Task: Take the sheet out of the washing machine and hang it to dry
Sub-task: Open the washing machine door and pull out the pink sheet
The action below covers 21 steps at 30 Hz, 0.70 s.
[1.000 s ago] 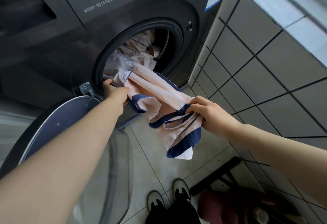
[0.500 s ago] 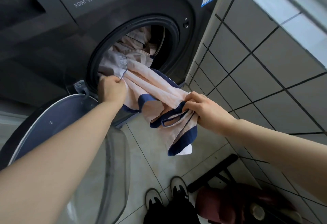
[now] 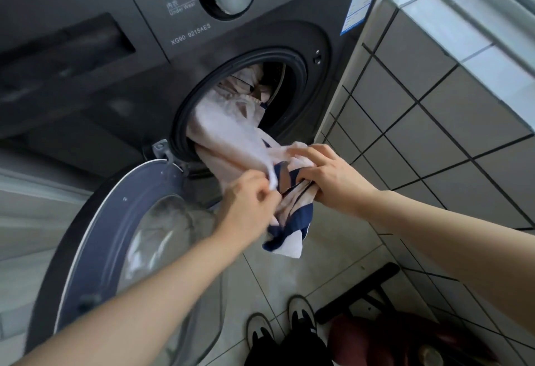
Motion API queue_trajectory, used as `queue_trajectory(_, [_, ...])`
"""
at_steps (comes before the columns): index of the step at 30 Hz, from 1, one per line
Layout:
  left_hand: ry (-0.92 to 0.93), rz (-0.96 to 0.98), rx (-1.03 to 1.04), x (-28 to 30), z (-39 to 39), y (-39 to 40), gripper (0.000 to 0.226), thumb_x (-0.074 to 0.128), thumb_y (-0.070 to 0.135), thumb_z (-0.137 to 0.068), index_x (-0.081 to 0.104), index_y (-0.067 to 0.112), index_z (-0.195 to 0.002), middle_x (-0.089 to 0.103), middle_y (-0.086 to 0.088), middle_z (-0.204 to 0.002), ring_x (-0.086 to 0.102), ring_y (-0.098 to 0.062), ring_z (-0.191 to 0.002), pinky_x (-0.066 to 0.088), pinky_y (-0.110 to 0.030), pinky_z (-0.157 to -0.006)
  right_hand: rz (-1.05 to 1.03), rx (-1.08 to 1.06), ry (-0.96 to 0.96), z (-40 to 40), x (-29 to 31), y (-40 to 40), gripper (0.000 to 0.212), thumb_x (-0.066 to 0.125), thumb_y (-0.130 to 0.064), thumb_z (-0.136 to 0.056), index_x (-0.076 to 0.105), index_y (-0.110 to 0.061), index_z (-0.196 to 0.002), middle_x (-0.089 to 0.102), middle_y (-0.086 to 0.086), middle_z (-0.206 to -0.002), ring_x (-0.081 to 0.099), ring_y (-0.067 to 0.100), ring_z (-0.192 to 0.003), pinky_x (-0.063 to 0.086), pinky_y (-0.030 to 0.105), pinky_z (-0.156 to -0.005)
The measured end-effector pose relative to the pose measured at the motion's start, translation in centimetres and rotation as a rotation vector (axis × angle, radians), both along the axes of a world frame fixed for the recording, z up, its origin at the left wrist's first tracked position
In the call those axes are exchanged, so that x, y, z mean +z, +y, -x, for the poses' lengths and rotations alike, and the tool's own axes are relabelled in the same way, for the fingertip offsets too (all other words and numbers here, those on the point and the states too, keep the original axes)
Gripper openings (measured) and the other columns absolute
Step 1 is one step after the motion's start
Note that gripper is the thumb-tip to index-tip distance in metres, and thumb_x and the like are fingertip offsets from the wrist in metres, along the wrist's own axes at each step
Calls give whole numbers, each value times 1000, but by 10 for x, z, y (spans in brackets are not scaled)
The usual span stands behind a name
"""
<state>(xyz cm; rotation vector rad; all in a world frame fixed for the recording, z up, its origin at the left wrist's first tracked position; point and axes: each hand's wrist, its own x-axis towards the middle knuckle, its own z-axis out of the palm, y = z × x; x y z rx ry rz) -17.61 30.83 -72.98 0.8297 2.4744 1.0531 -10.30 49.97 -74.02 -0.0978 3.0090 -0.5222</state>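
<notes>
The sheet [image 3: 228, 137] ran from the washing machine [image 3: 95, 82] drum down to both hands, left hand [image 3: 249, 206] pinching a fold, right hand [image 3: 327, 177] gripping the bunched end; most remained inside.

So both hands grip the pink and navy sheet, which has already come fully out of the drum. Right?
Not fully out. The head view shows both the left hand and right hand gripping the sheet, but it still trails back into the drum.
</notes>
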Motion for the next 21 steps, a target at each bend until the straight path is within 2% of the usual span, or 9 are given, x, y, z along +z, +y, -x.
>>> queue_trajectory(3, [-107, -45, -79, 3, -37, 3, 35, 47, 37, -70, 55, 5, -58, 59, 5, -84, 55, -20, -68, 46, -40, -66, 15, 134, 12, 5, 2, -8, 20, 74, -6, -66, 72, -15, -84, 51, 5, -138, 48, 36, -120, 45, 40, -96])
queue_trajectory(5, [-183, -47, -36, 1, -47, 1, 35, 46, 38, -68, 52, 6, -57, 57, 9, -85, 55, -17, -69, 45, -37, -67, 25, 187, -20, 3, -3, -10, 16, 71, -9, -71, 71, -16, -86, 53, 0, -136, 47, 33, -121, 43, 39, -100])
queue_trajectory(8, [-273, -18, 7, -6, -47, -3, 26, 54, 28, -69, 51, 5, -57, 58, 6, -84, 56, -16, -75, 44, -31, -71, 52, 212, -85, -4, -12, -9, 17, 60, -19, -76, 69, -19, -92, 67, -6, -106, 51, 25, -109, 46, 40, -92])
queue_trajectory(11, [-407, 21, 71, -11, -42, -9, 23, 58, 26, -72, 55, 7, -60, 60, 1, -78, 55, -12, -72, 43, -26, -68, 112, 188, -88, -10, -11, -9, 18, 58, -20, -74, 70, -16, -88, 65, -4, -81, 53, 24, -91, 49, 38, -82])
queue_trajectory(14, [-548, 56, 166, -15, -34, -14, 26, 62, 32, -82, 58, 10, -68, 58, 2, -65, 51, -9, -66, 41, -25, -63, 147, 117, -29, -20, -6, -9, 18, 61, -18, -73, 71, -15, -87, 65, -2, -80, 55, 27, -88, 49, 35, -79])
queue_trajectory(16, [-644, 47, 233, -21, -32, -14, 26, 66, 43, -82, 61, 17, -81, 64, 10, -76, 58, -5, -76, 43, -22, -67, 190, 49, -19, -25, -2, -10, 16, 62, -19, -75, 71, -15, -88, 65, -2, -81, 54, 25, -89, 46, 28, -81])
queue_trajectory(18, [-769, 49, 301, -31, -32, -12, 35, 70, 49, -79, 59, 21, -97, 66, 8, -94, 61, -8, -91, 48, -27, -80, 291, -29, -18, -31, 3, -13, 17, 61, -22, -75, 70, -16, -89, 63, -5, -85, 50, 20, -93, 39, 13, -84])
queue_trajectory(20, [-839, 109, 379, -46, -33, -11, 40, 75, 40, -76, 56, 19, -105, 66, 5, -100, 63, -13, -94, 52, -34, -86, 342, -95, -3, -36, 7, -16, 20, 62, -22, -74, 70, -18, -93, 62, -8, -97, 45, 16, -101, 31, 6, -87])
queue_trajectory(21, [-847, 142, 417, -53, -33, -12, 35, 74, 31, -77, 58, 16, -104, 67, 1, -97, 63, -18, -92, 53, -35, -84, 343, -126, 0, -40, 5, -15, 22, 64, -20, -74, 70, -18, -95, 61, -8, -107, 42, 16, -106, 29, 9, -89])
